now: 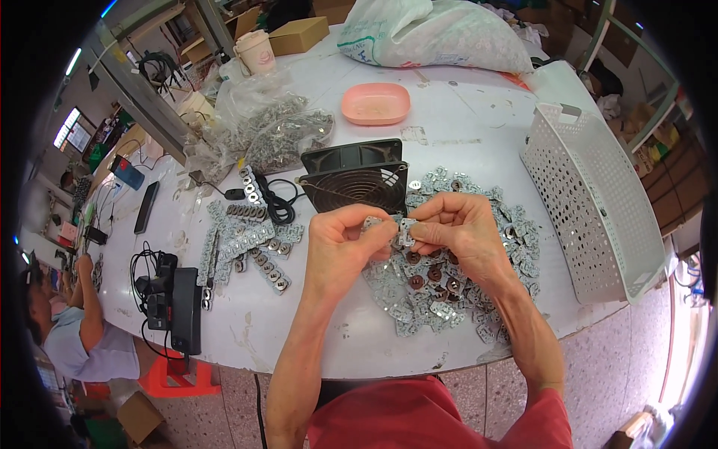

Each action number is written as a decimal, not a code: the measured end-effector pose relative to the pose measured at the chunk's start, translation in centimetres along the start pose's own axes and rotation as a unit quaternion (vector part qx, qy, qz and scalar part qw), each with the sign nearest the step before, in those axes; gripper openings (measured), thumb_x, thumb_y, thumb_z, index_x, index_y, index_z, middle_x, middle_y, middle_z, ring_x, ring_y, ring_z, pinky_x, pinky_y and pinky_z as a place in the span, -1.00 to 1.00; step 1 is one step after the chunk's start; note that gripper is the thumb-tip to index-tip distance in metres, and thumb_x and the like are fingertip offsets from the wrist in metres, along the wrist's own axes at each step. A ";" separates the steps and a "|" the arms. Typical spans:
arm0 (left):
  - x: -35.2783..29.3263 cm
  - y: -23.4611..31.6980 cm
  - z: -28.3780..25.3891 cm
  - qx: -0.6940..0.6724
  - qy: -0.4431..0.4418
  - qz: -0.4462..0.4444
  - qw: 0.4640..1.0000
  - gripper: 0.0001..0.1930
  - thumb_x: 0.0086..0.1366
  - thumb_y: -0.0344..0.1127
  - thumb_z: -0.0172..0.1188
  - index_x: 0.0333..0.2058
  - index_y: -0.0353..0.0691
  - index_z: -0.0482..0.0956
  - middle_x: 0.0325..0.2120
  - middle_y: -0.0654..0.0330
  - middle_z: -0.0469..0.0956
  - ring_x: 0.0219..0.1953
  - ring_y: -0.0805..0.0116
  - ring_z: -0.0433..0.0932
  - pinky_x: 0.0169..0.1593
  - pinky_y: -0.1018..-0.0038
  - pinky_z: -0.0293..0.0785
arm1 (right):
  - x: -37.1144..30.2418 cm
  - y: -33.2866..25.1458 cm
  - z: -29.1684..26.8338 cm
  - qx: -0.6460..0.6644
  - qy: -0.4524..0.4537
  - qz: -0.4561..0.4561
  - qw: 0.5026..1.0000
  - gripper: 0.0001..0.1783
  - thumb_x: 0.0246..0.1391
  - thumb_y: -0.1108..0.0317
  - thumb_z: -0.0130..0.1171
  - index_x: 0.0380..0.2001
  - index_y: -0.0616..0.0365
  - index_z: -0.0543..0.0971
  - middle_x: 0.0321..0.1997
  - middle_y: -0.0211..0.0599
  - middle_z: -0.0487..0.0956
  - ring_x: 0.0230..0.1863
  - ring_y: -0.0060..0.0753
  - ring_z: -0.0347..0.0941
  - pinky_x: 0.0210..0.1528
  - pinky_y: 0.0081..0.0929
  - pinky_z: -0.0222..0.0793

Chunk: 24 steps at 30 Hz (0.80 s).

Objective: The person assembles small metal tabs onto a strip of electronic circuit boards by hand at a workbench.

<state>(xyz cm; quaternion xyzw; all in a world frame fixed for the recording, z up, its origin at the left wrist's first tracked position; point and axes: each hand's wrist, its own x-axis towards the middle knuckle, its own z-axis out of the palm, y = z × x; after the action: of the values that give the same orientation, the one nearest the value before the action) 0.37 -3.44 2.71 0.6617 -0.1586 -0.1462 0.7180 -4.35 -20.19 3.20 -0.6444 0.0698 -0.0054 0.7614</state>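
Over the table's near middle, my left hand and my right hand meet fingertip to fingertip. My right thumb and index finger pinch a small silvery metal plate with holes. A similar small metal piece shows at the closed fingers of my left hand, partly covered by them. Beneath and beyond my right hand spreads a heap of loose metal plates, a few with dark brown round pieces. Left of my left hand lie joined strips of these plates.
A black fan stands just beyond my hands, its cable to the left. White basket at right; pink tray and white sack farther back. Bags of metal parts, a phone, black adapters and a seated person are left.
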 end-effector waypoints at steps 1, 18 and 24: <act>-0.1 0.1 0.3 0.017 0.002 -0.006 1.000 -0.90 0.05 -0.52 0.21 -0.41 -0.37 0.59 -0.63 0.24 0.53 -0.62 0.60 0.49 -0.54 0.68 0.47 | -0.2 -0.2 0.0 0.002 0.002 0.000 1.000 -0.88 -0.14 0.58 0.20 -0.44 0.36 0.56 -0.54 -0.24 0.56 -0.55 -0.58 0.48 -0.47 -0.67 0.44; 0.1 -0.5 1.9 -0.020 -0.029 -0.063 0.997 -0.92 0.00 -0.49 0.22 -0.48 -0.38 0.58 -0.67 0.26 0.49 -0.73 0.60 0.40 -0.67 0.69 0.33 | -1.0 -2.6 -2.7 -0.059 0.032 -0.037 0.997 -0.89 -0.21 0.57 0.20 -0.50 0.37 0.55 -0.61 -0.26 0.54 -0.59 -0.59 0.45 -0.52 -0.68 0.38; -0.3 -0.3 4.6 0.116 -0.085 -0.042 0.989 -0.88 -0.02 -0.51 0.25 -0.43 -0.38 0.58 -0.67 0.29 0.50 -0.72 0.64 0.40 -0.64 0.73 0.33 | -0.9 -3.0 -3.0 -0.018 0.090 -0.077 0.993 -0.88 -0.15 0.56 0.19 -0.45 0.36 0.55 -0.56 -0.27 0.55 -0.56 -0.58 0.47 -0.49 -0.71 0.40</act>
<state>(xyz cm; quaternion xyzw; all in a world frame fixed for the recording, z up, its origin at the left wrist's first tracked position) -1.86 -7.52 2.76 0.7318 -0.2065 -0.2126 0.6137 -5.34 -23.58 5.75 -0.6583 0.0887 -0.1208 0.7377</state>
